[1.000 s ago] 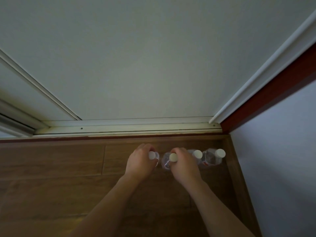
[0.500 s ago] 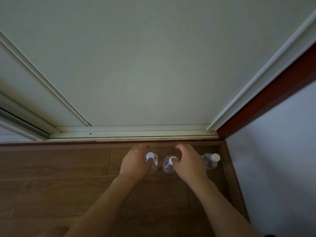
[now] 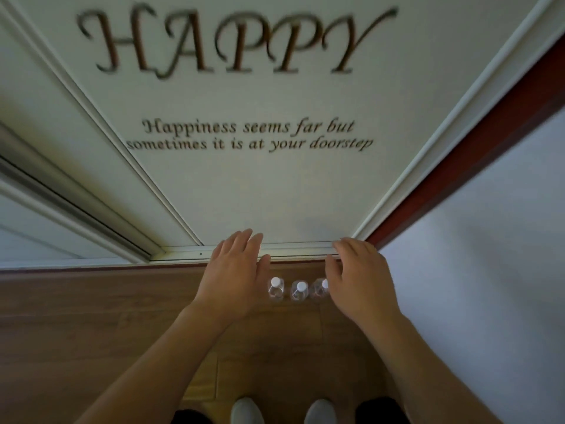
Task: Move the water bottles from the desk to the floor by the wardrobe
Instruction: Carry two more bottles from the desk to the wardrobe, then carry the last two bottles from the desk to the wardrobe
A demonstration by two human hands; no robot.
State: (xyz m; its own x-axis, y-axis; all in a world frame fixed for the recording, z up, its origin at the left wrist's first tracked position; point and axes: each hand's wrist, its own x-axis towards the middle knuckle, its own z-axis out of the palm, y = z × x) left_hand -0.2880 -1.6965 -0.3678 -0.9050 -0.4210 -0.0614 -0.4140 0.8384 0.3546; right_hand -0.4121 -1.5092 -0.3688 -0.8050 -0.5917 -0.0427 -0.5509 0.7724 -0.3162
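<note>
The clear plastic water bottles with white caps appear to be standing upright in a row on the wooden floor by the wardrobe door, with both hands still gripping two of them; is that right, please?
Not quite: the head view shows neither hand gripping anything. The left hand and right hand are open above the clear plastic water bottles with white caps, which do stand upright in a row on the wooden floor by the wardrobe door.

Right bare hand (image 3: 360, 280) covers part of the rightmost clear plastic water bottle with white cap (image 3: 319, 289); any bottle beyond it: cannot tell. Large brown "HAPPY" lettering (image 3: 232, 41) on the white wardrobe door (image 3: 260, 191) is motion-blurred. Two pale shoe toes (image 3: 247, 412) are cut off by the bottom edge.
</note>
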